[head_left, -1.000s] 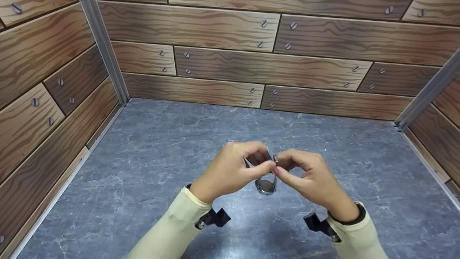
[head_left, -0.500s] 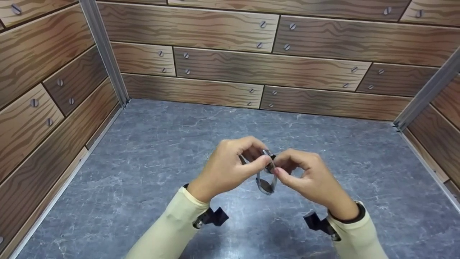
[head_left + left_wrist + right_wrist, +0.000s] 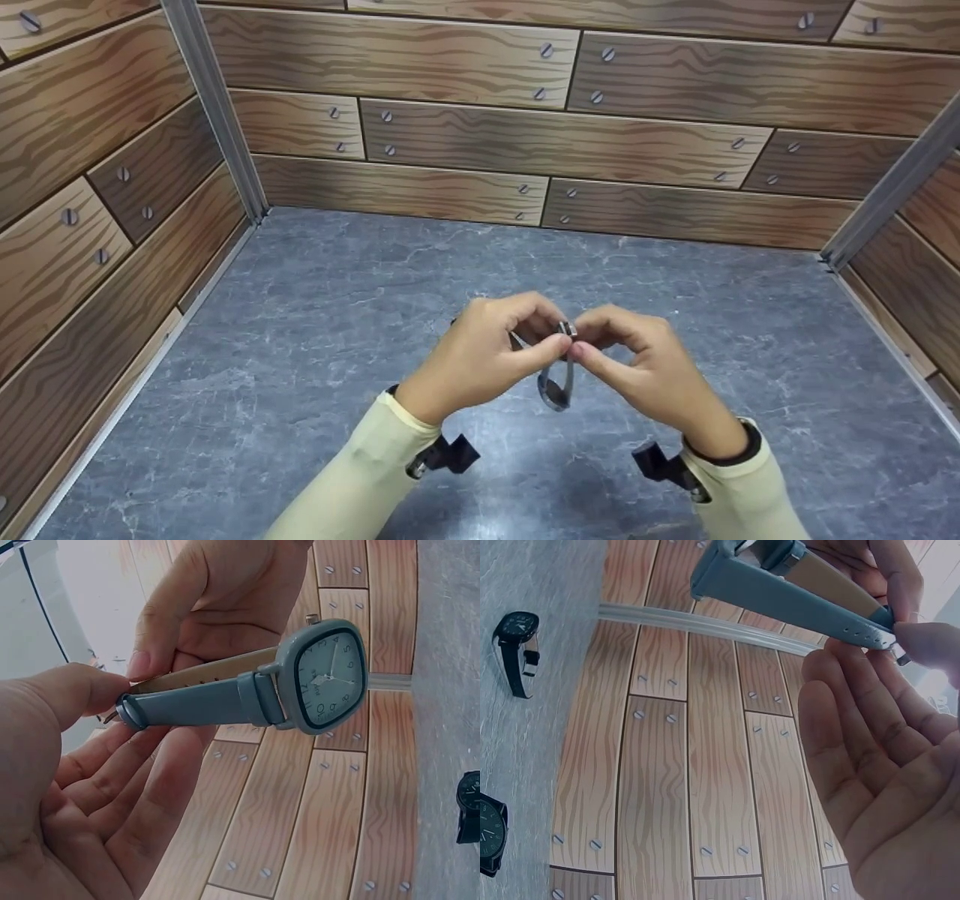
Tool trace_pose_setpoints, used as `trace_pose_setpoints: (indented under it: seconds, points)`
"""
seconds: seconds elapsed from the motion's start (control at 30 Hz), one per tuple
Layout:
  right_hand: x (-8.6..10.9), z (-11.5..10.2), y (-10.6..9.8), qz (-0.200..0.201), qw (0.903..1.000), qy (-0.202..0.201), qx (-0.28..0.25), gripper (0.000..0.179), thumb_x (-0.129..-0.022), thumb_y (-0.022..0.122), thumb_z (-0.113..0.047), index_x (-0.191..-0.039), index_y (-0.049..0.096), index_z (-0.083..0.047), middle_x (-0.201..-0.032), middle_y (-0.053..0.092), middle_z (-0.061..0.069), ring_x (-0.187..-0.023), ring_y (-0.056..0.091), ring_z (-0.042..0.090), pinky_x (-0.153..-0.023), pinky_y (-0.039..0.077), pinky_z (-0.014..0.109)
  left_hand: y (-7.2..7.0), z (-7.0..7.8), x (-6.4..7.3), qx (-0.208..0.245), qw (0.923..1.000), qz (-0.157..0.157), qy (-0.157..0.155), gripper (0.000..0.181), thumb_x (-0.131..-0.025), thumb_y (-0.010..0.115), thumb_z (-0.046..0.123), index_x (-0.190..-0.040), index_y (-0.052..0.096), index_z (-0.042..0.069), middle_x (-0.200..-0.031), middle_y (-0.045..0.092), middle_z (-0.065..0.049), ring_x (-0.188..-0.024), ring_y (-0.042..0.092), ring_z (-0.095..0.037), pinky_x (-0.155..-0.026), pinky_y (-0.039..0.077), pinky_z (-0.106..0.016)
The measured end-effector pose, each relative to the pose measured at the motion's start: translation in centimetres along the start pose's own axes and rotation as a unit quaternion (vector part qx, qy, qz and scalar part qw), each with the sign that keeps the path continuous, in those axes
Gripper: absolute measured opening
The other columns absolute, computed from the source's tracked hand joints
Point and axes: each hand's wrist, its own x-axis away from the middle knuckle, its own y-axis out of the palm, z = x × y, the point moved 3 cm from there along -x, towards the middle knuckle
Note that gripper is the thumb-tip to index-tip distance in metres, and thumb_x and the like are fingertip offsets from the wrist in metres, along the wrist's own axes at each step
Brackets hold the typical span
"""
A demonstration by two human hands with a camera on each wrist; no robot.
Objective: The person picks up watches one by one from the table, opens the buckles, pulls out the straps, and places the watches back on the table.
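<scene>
A wristwatch (image 3: 555,393) with a blue-grey strap hangs between the hands, dial end down in the head view. The left wrist view shows its rounded square dial (image 3: 326,679) and the strap (image 3: 199,706) folded into a loop, its two ends meeting at the fingertips. My left hand (image 3: 487,349) pinches the strap ends between thumb and fingers. My right hand (image 3: 645,367) pinches them from the other side, both thumb tips almost meeting. In the right wrist view, strap holes (image 3: 859,635) and a metal buckle (image 3: 901,655) show beside the right thumb; fingers partly hide the buckle.
A black watch (image 3: 517,628) and a second dark watch (image 3: 489,832) lie on the grey marbled tabletop (image 3: 360,255) in the right wrist view. Wood-plank panels (image 3: 465,135) with metal corner posts (image 3: 217,112) enclose the table at the back and sides.
Half a second ago my left hand was slightly up and left, with a gap between the thumbs; it has come back against the right fingertips. The watch case has turned more edge-on.
</scene>
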Motion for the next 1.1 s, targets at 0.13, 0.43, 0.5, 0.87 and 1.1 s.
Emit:
trace_pose_setpoints:
  seconds: [0.13, 0.43, 0.5, 0.87, 1.1]
  points:
    - [0.0, 0.0, 0.0, -0.001, 1.0, 0.004, 0.005, 0.026, -0.091, 0.07, 0.011, -0.107, 0.072, -0.009, -0.094, 0.074, 0.001, -0.079, 0.069, 0.011, -0.07, 0.057, 0.024, 0.1, 0.0, 0.0, -0.009, 1.0, -0.004, 0.002, 0.01, -0.1, 0.068, 0.017, -0.106, 0.073, 0.011, -0.09, 0.075, 0.007, -0.08, 0.069, -0.001, -0.069, 0.058, -0.025]
    - [0.1, 0.0, -0.1, -0.008, 0.9998, 0.008, 0.016, 0.022, -0.091, 0.071, 0.008, -0.102, 0.071, -0.011, -0.089, 0.073, -0.001, -0.072, 0.066, 0.01, -0.067, 0.055, 0.023, -0.5, 0.1, -0.1, -0.005, 0.9994, 0.028, 0.018, 0.011, -0.101, 0.066, 0.017, -0.106, 0.072, 0.008, -0.089, 0.075, 0.003, -0.077, 0.068, -0.003, -0.068, 0.059, -0.028]
    - [0.1, 0.0, -0.1, -0.006, 0.9999, 0.012, 0.011, 0.021, -0.091, 0.07, 0.009, -0.101, 0.07, -0.009, -0.088, 0.072, 0.0, -0.071, 0.065, 0.011, -0.066, 0.055, 0.023, -0.8, 0.1, -0.1, -0.004, 0.9986, 0.048, 0.022, 0.011, -0.1, 0.067, 0.015, -0.105, 0.072, 0.007, -0.088, 0.075, 0.002, -0.076, 0.068, -0.004, -0.067, 0.059, -0.028]
    - [0.0, 0.5, -0.3, 0.047, 0.996, 0.054, 0.053, 0.02, -0.09, 0.066, 0.012, -0.102, 0.066, -0.005, -0.089, 0.07, -0.003, -0.075, 0.065, 0.012, -0.069, 0.055, 0.022, -1.8, -0.1, 0.1, -0.182, 0.9813, 0.059, 0.019, 0.01, -0.099, 0.067, 0.021, -0.104, 0.072, 0.014, -0.09, 0.075, 0.009, -0.08, 0.068, 0.001, -0.067, 0.054, -0.021]
    - [-0.1, 1.4, 0.3, 0.05, 0.9921, 0.068, 0.093, 0.02, -0.09, 0.07, 0.009, -0.102, 0.067, -0.006, -0.095, 0.071, -0.009, -0.083, 0.069, 0.011, -0.074, 0.058, 0.023, -1.9, -0.4, 0.2, -0.256, 0.9652, 0.044, 0.027, 0.011, -0.099, 0.071, 0.022, -0.104, 0.077, 0.015, -0.098, 0.075, 0.006, -0.088, 0.069, -0.006, -0.077, 0.055, -0.022]
